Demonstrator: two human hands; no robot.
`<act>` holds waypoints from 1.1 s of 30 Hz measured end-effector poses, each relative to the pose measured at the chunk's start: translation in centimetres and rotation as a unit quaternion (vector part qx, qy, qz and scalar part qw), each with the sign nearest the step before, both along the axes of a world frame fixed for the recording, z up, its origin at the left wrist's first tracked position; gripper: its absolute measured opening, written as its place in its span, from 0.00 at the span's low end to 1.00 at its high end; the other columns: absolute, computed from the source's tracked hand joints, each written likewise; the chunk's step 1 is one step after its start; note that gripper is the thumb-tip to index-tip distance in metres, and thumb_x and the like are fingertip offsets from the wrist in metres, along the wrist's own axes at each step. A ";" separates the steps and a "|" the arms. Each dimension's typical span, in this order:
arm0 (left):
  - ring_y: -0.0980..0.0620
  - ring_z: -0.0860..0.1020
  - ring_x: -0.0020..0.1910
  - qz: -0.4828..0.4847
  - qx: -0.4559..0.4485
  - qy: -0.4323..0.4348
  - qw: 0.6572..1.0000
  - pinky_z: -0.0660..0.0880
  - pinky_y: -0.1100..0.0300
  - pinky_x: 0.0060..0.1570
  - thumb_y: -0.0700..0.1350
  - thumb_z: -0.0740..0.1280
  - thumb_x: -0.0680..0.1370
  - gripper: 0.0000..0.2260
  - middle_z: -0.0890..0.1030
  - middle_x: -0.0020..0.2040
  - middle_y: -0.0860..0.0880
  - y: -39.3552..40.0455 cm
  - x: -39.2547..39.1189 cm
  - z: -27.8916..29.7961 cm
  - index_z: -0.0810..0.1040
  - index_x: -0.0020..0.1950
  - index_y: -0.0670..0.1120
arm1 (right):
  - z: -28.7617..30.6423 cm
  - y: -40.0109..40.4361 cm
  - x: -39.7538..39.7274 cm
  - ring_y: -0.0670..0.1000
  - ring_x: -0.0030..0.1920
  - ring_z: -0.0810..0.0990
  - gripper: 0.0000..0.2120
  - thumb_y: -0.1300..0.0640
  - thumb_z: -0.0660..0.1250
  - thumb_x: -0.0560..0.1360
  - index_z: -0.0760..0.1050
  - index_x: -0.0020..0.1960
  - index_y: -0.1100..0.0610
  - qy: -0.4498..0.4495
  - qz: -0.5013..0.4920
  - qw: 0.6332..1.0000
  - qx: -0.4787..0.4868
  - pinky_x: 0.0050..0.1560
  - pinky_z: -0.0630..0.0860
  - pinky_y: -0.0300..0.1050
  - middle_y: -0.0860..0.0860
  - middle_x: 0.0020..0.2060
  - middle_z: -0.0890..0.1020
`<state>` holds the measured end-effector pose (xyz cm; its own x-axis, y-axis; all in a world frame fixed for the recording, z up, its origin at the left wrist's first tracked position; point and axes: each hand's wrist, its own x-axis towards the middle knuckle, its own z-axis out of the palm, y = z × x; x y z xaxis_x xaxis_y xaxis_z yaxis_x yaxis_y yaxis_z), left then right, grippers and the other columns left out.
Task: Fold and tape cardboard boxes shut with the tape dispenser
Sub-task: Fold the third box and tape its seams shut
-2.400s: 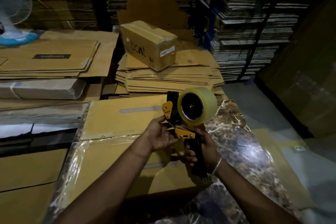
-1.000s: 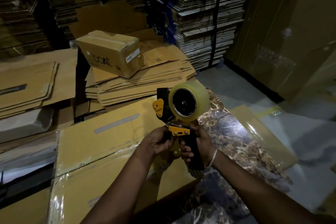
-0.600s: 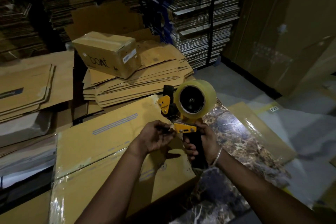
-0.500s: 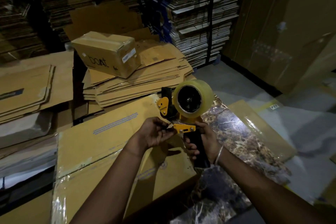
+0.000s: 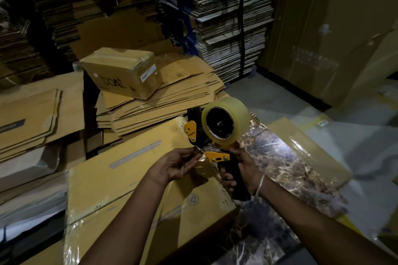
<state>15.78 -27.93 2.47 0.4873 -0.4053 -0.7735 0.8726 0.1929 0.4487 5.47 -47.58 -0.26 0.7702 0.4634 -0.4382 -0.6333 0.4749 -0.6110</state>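
My right hand [image 5: 241, 170] grips the black handle of the yellow and black tape dispenser [image 5: 215, 135], held upright above the table. Its roll of clear tape [image 5: 224, 122] faces me. My left hand [image 5: 176, 165] pinches the loose tape end at the dispenser's front, near the yellow guard. Below my hands lies a bundle of flattened cardboard boxes [image 5: 120, 180] wrapped in clear plastic. A taped-up box [image 5: 122, 71] with black lettering sits on a stack of flat cardboard [image 5: 163, 101] further back.
The marble-patterned table top [image 5: 286, 170] shows to the right of the bundle. More flat cardboard [image 5: 32, 118] lies at the left. Tall strapped stacks of cardboard sheets [image 5: 232, 19] stand behind. Grey floor [image 5: 355, 148] opens at the right, beside a large brown board [image 5: 336, 34].
The view swung right and then settled. My left hand slid from the dispenser's side to its front edge and now pinches the tape end; my right hand keeps its hold on the handle.
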 end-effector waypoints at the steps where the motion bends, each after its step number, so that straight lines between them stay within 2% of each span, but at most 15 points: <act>1: 0.48 0.84 0.31 -0.009 0.013 -0.002 1.000 0.82 0.58 0.31 0.38 0.64 0.81 0.18 0.84 0.36 0.39 0.1 0.1 0.1 0.83 0.35 0.32 | 0.0 0.0 -0.1 0.50 0.20 0.66 0.33 0.34 0.80 0.47 0.74 0.33 0.61 -0.002 -0.004 1.000 -0.005 0.24 0.65 0.37 0.52 0.23 0.68; 3: 0.47 0.84 0.30 -0.028 0.052 -0.019 0.998 0.81 0.60 0.29 0.37 0.64 0.81 0.17 0.84 0.36 0.39 0.2 0.6 0.6 0.83 0.35 0.32 | -0.1 0.2 0.0 0.50 0.20 0.65 0.34 0.33 0.79 0.46 0.73 0.34 0.61 -0.011 -0.016 1.000 -0.025 0.24 0.63 0.37 0.52 0.23 0.68; 6: 0.48 0.83 0.29 -0.066 0.123 -0.048 0.989 0.79 0.63 0.26 0.36 0.63 0.81 0.10 0.83 0.34 0.39 0.4 1.9 1.2 0.79 0.43 0.33 | -0.2 0.4 -0.1 0.50 0.20 0.66 0.34 0.33 0.79 0.47 0.73 0.34 0.60 -0.013 -0.012 1.000 -0.023 0.24 0.62 0.37 0.52 0.23 0.67; 8: 0.48 0.82 0.29 -0.098 0.141 -0.049 0.984 0.80 0.63 0.28 0.37 0.61 0.82 0.10 0.82 0.34 0.40 0.5 2.9 1.7 0.76 0.44 0.34 | -0.2 0.5 0.0 0.50 0.20 0.66 0.33 0.34 0.79 0.48 0.73 0.34 0.60 -0.016 -0.004 1.000 -0.012 0.24 0.64 0.35 0.52 0.23 0.68; 12: 0.46 0.81 0.38 -0.142 0.164 -0.056 0.975 0.82 0.58 0.36 0.39 0.58 0.83 0.11 0.81 0.38 0.39 0.1 3.8 2.2 0.77 0.45 0.36 | -0.6 0.9 0.3 0.50 0.20 0.65 0.32 0.34 0.78 0.51 0.71 0.34 0.61 -0.016 -0.007 1.000 -0.026 0.23 0.64 0.37 0.52 0.23 0.67; 14: 0.45 0.81 0.37 -0.148 0.155 -0.079 0.974 0.82 0.56 0.33 0.37 0.57 0.83 0.12 0.79 0.36 0.41 -0.3 3.8 1.9 0.76 0.43 0.38 | -0.7 1.0 0.3 0.50 0.20 0.65 0.29 0.35 0.73 0.56 0.71 0.34 0.61 -0.011 -0.012 0.999 -0.043 0.23 0.63 0.37 0.52 0.23 0.66; 17: 0.49 0.77 0.35 -0.120 0.150 -0.076 0.978 0.80 0.60 0.29 0.36 0.55 0.83 0.12 0.76 0.36 0.42 -0.7 4.1 1.1 0.73 0.43 0.39 | -0.5 1.0 0.6 0.50 0.20 0.65 0.26 0.36 0.69 0.59 0.71 0.34 0.60 -0.002 -0.017 0.998 -0.060 0.23 0.64 0.37 0.52 0.23 0.66; 21: 0.53 0.75 0.22 -0.105 0.201 -0.102 0.969 0.75 0.64 0.22 0.36 0.55 0.83 0.14 0.74 0.33 0.43 -1.0 5.2 0.7 0.73 0.40 0.38 | -0.4 1.3 0.6 0.49 0.21 0.63 0.26 0.34 0.59 0.67 0.69 0.35 0.59 0.004 -0.049 0.994 -0.097 0.24 0.62 0.38 0.51 0.25 0.65; 24: 0.53 0.74 0.19 -0.153 0.268 -0.189 0.932 0.69 0.66 0.19 0.33 0.57 0.80 0.17 0.74 0.25 0.44 -1.7 6.0 0.8 0.73 0.31 0.39 | -0.6 1.8 0.7 0.49 0.21 0.63 0.25 0.34 0.57 0.69 0.70 0.34 0.57 0.016 -0.061 0.991 -0.116 0.25 0.61 0.39 0.51 0.26 0.65; 26: 0.52 0.74 0.17 -0.158 0.316 -0.232 0.906 0.68 0.67 0.18 0.31 0.60 0.79 0.16 0.75 0.22 0.44 -1.8 6.7 0.5 0.74 0.32 0.38 | -0.7 2.1 1.1 0.49 0.21 0.62 0.25 0.34 0.57 0.71 0.70 0.33 0.57 0.028 -0.063 0.988 -0.135 0.25 0.60 0.40 0.51 0.26 0.65; 27: 0.51 0.75 0.18 -0.156 0.324 -0.246 0.900 0.70 0.66 0.19 0.31 0.62 0.78 0.14 0.76 0.23 0.43 -1.8 7.3 0.2 0.75 0.33 0.37 | -0.7 2.3 1.3 0.49 0.21 0.63 0.25 0.35 0.57 0.73 0.71 0.33 0.56 0.031 -0.065 0.987 -0.144 0.25 0.61 0.40 0.51 0.26 0.65; 29: 0.46 0.77 0.22 -0.143 0.335 -0.267 0.892 0.75 0.59 0.23 0.30 0.64 0.76 0.09 0.77 0.30 0.38 -2.0 8.8 -0.3 0.77 0.36 0.35 | -0.7 2.5 1.9 0.49 0.22 0.63 0.26 0.36 0.54 0.77 0.71 0.33 0.56 0.032 -0.076 0.984 -0.159 0.26 0.61 0.40 0.51 0.26 0.66; 31: 0.47 0.74 0.24 -0.147 0.391 -0.317 0.852 0.74 0.55 0.28 0.31 0.64 0.76 0.10 0.75 0.32 0.39 -2.0 11.1 -0.9 0.76 0.35 0.38 | -0.7 2.6 2.5 0.50 0.22 0.63 0.27 0.36 0.54 0.78 0.71 0.32 0.56 0.038 -0.088 0.981 -0.168 0.27 0.60 0.40 0.51 0.26 0.67; 32: 0.49 0.73 0.26 -0.158 0.412 -0.341 0.830 0.77 0.52 0.32 0.33 0.63 0.78 0.12 0.74 0.33 0.42 -2.2 12.1 -1.1 0.76 0.35 0.40 | -0.7 2.6 2.7 0.50 0.23 0.63 0.28 0.36 0.55 0.79 0.72 0.32 0.55 0.040 -0.093 0.980 -0.173 0.27 0.60 0.40 0.51 0.26 0.67; 33: 0.51 0.74 0.30 -0.164 0.416 -0.354 0.821 0.81 0.49 0.41 0.35 0.61 0.80 0.11 0.75 0.36 0.44 -2.5 13.1 -1.2 0.77 0.39 0.42 | -0.9 2.7 3.1 0.50 0.23 0.64 0.28 0.36 0.56 0.78 0.72 0.31 0.55 0.040 -0.099 0.978 -0.180 0.26 0.61 0.40 0.50 0.26 0.68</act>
